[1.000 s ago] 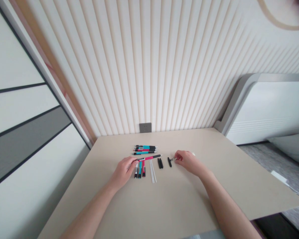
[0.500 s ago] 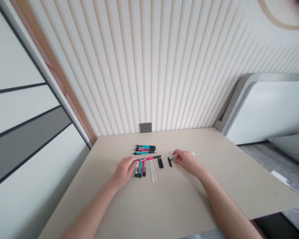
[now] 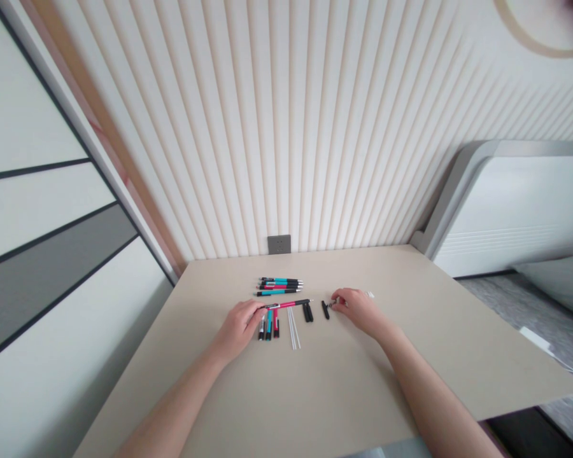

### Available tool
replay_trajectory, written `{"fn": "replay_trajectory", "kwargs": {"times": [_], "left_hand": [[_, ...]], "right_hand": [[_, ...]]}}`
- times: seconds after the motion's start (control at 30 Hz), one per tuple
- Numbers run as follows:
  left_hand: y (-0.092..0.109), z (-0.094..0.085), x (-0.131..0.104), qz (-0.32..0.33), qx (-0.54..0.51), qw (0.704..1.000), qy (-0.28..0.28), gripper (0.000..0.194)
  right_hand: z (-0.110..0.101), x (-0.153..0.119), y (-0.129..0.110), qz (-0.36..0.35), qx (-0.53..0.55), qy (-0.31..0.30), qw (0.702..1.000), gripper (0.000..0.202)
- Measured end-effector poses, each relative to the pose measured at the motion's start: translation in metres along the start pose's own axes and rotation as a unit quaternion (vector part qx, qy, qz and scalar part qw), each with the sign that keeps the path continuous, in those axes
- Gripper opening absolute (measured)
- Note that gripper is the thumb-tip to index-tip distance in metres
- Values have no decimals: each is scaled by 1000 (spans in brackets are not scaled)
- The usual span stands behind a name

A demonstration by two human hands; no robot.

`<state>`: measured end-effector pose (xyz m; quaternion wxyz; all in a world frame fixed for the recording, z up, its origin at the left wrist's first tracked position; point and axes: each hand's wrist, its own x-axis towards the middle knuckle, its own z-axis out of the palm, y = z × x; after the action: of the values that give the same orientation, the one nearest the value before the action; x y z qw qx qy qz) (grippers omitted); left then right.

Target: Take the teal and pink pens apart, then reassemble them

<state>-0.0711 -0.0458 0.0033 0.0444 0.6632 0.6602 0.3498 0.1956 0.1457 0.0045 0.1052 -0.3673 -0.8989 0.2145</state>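
My left hand [image 3: 241, 323] is closed on the back end of a pink pen [image 3: 289, 305] with a black grip, held level and pointing right. Beneath that pen lie several loose barrels, one of them a blue barrel [image 3: 268, 326], and some thin white refills [image 3: 293, 327]. Black grip sleeves [image 3: 307, 312] rest right of the refills, with another black sleeve [image 3: 325, 310] farther right. My right hand [image 3: 356, 306] has its thumb and fingertips together over small metallic parts [image 3: 331, 305]; what they pinch is too small to make out.
Several whole pens [image 3: 279, 286] lie in a row at the back of the beige table [image 3: 229, 407]. White tips of thin sticks [image 3: 370, 294] show beyond my right hand. A dark socket [image 3: 279, 244] sits on the ribbed wall. A bed headboard [image 3: 506, 210] stands at the right.
My right thumb and fingertips have drawn closer together over the small parts. The left hand and the pink pen have stayed almost in place.
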Motion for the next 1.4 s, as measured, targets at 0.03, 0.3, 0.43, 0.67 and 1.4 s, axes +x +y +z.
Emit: {"fn": "replay_trajectory", "kwargs": {"times": [0.03,0.3,0.43,0.67,1.4], "left_hand": [[0,0,0,0,-1,1000,0,25],[-1,1,0,0,2,1000,2,27],[-2,2,-1,4,-3,1000,1,25],[0,1,0,-5,-6,1000,-4,26],[-2,2,0,2,-5,1000,-16,25]], "right_hand": [[0,0,0,-2,-2,1,1000,15],[1,1,0,-2,-17,4,1000,10],[1,0,0,-5,-22,8,1000,9],[-1,-1,1,0,-18,7,1000,16],[-1,-1,5,-2,-1,-4,1000,22]]}}
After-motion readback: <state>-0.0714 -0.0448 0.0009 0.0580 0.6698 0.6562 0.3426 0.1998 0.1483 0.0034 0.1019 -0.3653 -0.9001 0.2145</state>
